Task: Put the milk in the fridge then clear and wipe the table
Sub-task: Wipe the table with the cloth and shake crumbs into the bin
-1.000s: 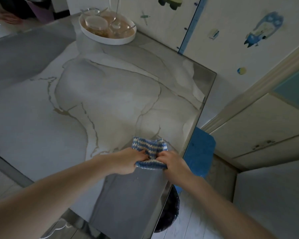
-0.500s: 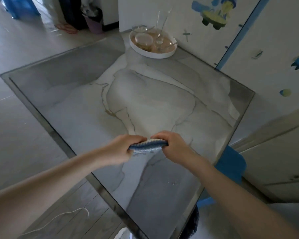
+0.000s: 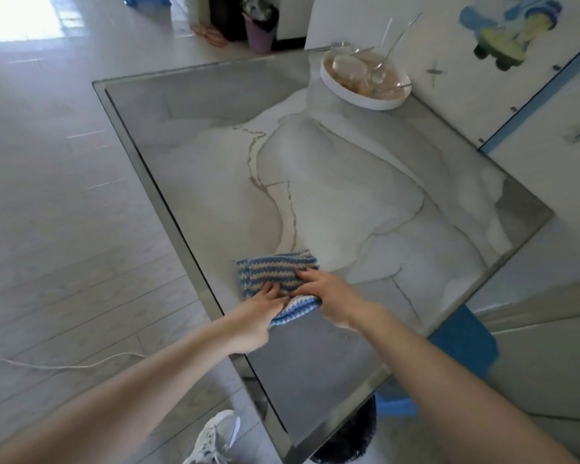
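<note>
The striped cloth (image 3: 275, 271) is pressed flat on the table (image 3: 349, 195) under both sets of fingers. The left hand (image 3: 260, 308) and the right hand (image 3: 330, 296) are laid on it side by side, fingers fairly straight, nothing clenched. No milk is seen anywhere beyond the fingertips, so that step is judged done. Wiping is judged barely begun, since the cloth lies by the table edge just left of the fingers. Well beyond the fingertips, at the far corner, a white tray (image 3: 355, 98) of glasses (image 3: 348, 66) and spoons (image 3: 378, 75) is left to be cleared.
</note>
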